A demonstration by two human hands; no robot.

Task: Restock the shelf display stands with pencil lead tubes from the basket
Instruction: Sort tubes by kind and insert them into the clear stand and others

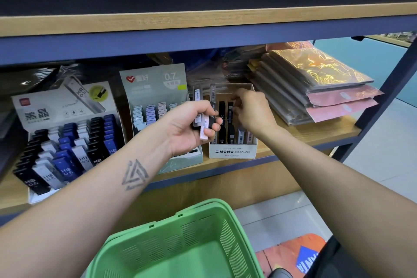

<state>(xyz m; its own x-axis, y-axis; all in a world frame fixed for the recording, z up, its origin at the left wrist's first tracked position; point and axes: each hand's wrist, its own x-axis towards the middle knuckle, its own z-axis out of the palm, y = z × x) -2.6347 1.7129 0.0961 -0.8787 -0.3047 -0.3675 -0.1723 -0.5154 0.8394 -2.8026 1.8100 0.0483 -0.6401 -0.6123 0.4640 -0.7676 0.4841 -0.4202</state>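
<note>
Far left of the left hand, a tiered stand (67, 140) of black, blue and white HB 0.5 tubes is seen on the shelf (304, 135). Directly behind the left hand, a grey-green 0.7 stand (155, 90) with pastel tubes is noted. The left hand (191, 126) is held palm-up in front of that stand, its fingers curled round a small bundle of lead tubes (204, 125), black and pale pink. Just right of it, the white MONO stand (232, 150) is part-filled with upright dark tubes. The right hand (252, 110) is reached into this stand from the right, fingertips drawn together over the tubes; whether one is pinched cannot be told. Beyond the right hand, stacked wrapped packs (316, 83) are recorded. Below both forearms, the green basket (180, 244) is seen.
</note>
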